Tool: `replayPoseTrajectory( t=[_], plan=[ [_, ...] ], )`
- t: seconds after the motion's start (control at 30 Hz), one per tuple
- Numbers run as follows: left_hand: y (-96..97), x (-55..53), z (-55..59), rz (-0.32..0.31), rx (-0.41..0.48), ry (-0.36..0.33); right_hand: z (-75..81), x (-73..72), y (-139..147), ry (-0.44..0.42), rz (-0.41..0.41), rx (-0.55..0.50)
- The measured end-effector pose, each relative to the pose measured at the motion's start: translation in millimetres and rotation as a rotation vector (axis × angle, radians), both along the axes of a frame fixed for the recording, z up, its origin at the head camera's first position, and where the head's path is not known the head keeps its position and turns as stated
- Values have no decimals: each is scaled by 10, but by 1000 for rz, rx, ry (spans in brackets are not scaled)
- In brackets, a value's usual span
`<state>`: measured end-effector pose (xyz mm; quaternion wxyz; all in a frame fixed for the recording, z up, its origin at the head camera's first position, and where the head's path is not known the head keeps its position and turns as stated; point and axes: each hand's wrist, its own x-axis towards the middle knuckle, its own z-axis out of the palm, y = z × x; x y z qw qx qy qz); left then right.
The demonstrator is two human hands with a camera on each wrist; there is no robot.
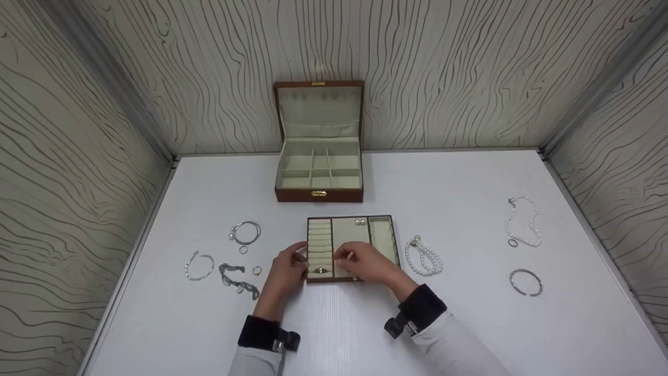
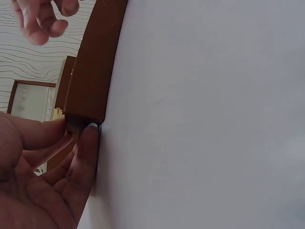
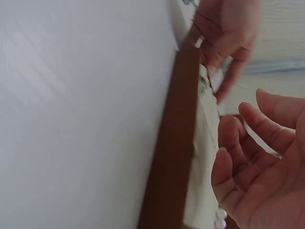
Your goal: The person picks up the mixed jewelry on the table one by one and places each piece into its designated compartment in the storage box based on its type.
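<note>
"What do we have left of the left hand (image 1: 287,269)?"
"A silver bracelet (image 1: 195,278) farthest out on the desk (image 1: 449,209), then a dark metal chain (image 1: 237,283) nearer the hand."
"And the hand itself?"
"We see its thumb and fingers pinching the near-left corner of the jewellery tray (image 1: 350,235), which lies just to its right. A ring (image 1: 321,270) sits in the nearest slot, close beside its fingertips."
"The right hand (image 1: 365,261)?"
"Loosely curved and partly spread over the middle panel, holding nothing we can see. Two pearl earrings (image 1: 360,222) sit beyond it; a pearl strand (image 1: 425,272) lies to its right."
</note>
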<state>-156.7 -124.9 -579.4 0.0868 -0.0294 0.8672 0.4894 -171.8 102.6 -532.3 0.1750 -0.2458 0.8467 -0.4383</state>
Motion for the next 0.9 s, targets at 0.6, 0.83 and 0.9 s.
replayPoseTrajectory(
  t=[0.6, 0.83, 0.9],
  plan=[
    [-3, 12, 3, -7, 4, 19, 263, -138, 1598, 102, -528, 165],
    [-17, 12, -6, -18, 11, 44, 137, -224, 2221, 7, -582, 379],
    [-18, 11, -12, -25, 17, 46, 77, -236, 2353, -35, -583, 436]
  ],
)
